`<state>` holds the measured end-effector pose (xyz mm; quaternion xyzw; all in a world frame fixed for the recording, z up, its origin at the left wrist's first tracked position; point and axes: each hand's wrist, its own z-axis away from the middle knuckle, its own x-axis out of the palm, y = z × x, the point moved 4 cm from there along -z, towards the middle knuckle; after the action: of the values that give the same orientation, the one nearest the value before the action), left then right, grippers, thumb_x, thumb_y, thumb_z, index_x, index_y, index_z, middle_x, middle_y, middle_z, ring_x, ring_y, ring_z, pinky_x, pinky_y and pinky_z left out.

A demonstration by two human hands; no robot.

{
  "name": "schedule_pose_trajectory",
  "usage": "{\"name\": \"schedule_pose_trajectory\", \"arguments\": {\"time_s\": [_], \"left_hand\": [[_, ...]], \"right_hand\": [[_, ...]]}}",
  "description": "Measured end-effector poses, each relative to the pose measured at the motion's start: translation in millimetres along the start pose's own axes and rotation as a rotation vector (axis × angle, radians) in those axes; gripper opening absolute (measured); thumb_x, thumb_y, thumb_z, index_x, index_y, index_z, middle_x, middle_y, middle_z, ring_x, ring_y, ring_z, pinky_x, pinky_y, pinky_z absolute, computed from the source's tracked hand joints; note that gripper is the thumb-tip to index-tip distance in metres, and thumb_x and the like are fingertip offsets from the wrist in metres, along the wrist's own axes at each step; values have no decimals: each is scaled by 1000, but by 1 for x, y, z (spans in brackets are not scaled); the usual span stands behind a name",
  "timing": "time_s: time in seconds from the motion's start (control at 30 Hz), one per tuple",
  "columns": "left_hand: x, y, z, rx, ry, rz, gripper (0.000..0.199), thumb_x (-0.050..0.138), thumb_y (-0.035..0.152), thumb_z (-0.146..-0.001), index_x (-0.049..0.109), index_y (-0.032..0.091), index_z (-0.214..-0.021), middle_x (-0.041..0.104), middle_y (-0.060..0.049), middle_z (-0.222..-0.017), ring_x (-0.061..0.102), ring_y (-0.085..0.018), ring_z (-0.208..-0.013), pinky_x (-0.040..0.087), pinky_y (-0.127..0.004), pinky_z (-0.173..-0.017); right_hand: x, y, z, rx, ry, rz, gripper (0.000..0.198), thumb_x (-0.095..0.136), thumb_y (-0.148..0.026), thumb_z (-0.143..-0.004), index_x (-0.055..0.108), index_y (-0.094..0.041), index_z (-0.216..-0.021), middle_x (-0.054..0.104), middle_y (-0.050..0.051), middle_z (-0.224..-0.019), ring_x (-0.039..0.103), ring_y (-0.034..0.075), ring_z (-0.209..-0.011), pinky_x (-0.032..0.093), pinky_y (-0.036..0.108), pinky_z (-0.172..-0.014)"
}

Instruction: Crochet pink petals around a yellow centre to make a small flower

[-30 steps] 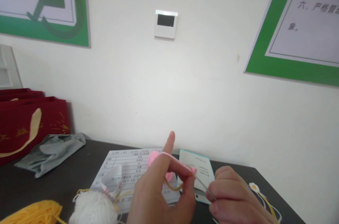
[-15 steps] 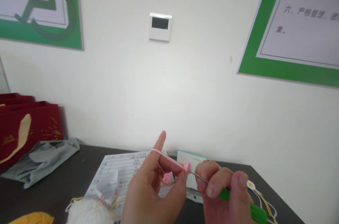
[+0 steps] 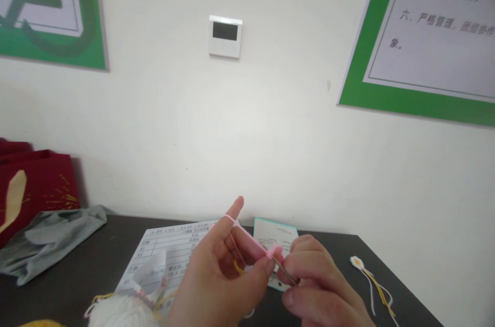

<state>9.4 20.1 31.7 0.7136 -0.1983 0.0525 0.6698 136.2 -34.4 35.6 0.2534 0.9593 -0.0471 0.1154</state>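
Observation:
Between the thumb and fingers of my left hand is pinched a small pink crochet piece. Pink yarn runs from it over my raised left index finger, and a bit of yellow yarn shows inside the palm. My right hand is closed round a crochet hook, whose metal shaft reaches into the pink piece. The hook's handle is hidden by my right hand, and its tip is lost in the yarn. Both hands are close together above the dark table.
A printed sheet and a small card lie on the dark table. A white yarn ball sits front left, grey cloth and red bags farther left. A crocheted flower with trailing strands lies right.
My right hand has turned over the hook, so its green handle no longer shows. It has come closer to the pink piece. The view has shifted slightly to the right.

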Motion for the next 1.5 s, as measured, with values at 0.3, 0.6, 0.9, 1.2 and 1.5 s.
{"name": "schedule_pose_trajectory", "arguments": {"time_s": [0.3, 0.6, 0.9, 1.2, 1.5], "left_hand": [[-5, 14, -6, -106, -174, -91, 99, 85, 22, -53, 47, 1, -141, 61, 9, -53, 53, -9, -53, 40, -23, -56], [-11, 17, -12, -157, -235, -232, 93, 82, 20, -50, 49, -2, -134, 62, 8, -53, 51, -9, -50, 36, -24, -55], [-19, 15, -13, 119, -168, -549, 19, 70, 26, -65, 65, 23, -83, 67, 0, -60, 73, -32, -95, 52, -41, -85], [-19, 9, -3, 224, -178, -781, 5, 56, 25, -73, 56, 28, -69, 72, -12, -130, 36, -33, -149, 48, -45, -99], [-16, 6, -11, 93, -304, -647, 11, 64, 19, -70, 58, 26, -63, 75, -6, -76, 49, -33, -141, 44, -41, -102]], "right_hand": [[-7, -8, 3, 156, -169, 149, 19, 60, -8, -87, 60, -22, -99, 70, 5, -76, 66, 19, -68, 61, 31, -64], [-10, -12, -5, -56, -333, 215, 13, 50, -16, -102, 62, -18, -100, 78, 5, -83, 70, 16, -73, 59, 30, -76], [-13, -14, -5, -78, -366, 300, 42, 27, -34, -110, 63, -17, -99, 80, 6, -82, 72, 17, -77, 57, 30, -79], [-14, 0, -3, 366, 45, -109, 46, 40, -37, -107, 65, -20, -72, 67, 1, -62, 61, 14, -59, 49, 27, -59], [-5, 23, 3, 1006, 247, -509, 56, 61, -52, -94, 66, -19, -49, 60, 1, -46, 52, 10, -44, 41, 20, -42]]}}
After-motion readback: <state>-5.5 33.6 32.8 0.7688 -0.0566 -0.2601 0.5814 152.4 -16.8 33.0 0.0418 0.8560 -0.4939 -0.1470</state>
